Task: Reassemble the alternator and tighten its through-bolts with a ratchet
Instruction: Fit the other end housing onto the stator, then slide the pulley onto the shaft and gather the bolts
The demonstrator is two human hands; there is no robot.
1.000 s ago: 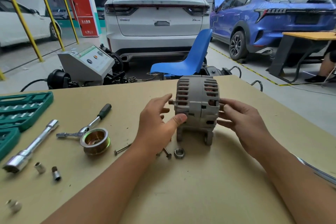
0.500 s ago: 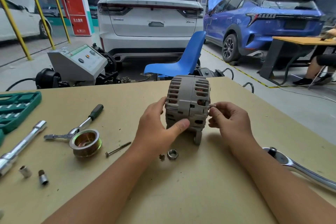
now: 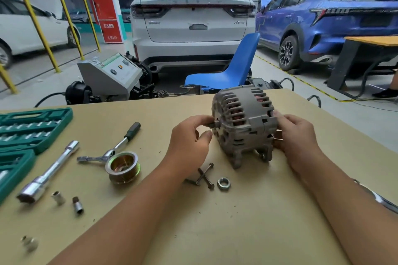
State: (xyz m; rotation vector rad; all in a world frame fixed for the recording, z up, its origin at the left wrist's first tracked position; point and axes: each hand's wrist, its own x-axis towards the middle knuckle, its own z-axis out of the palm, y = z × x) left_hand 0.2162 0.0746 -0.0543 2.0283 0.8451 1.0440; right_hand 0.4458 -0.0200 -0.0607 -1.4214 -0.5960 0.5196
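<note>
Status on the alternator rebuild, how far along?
Done: alternator housing halves sit together on the table. In hand: left hand at its shaft, right hand on the rear end. Left: loose bolts, nut, pulley unfitted; ratchet untouched.

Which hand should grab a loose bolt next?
Probably left. The left hand only pinches the shaft stub, and the loose bolts lie just below it. The right hand steadies the alternator on the far side.
</note>
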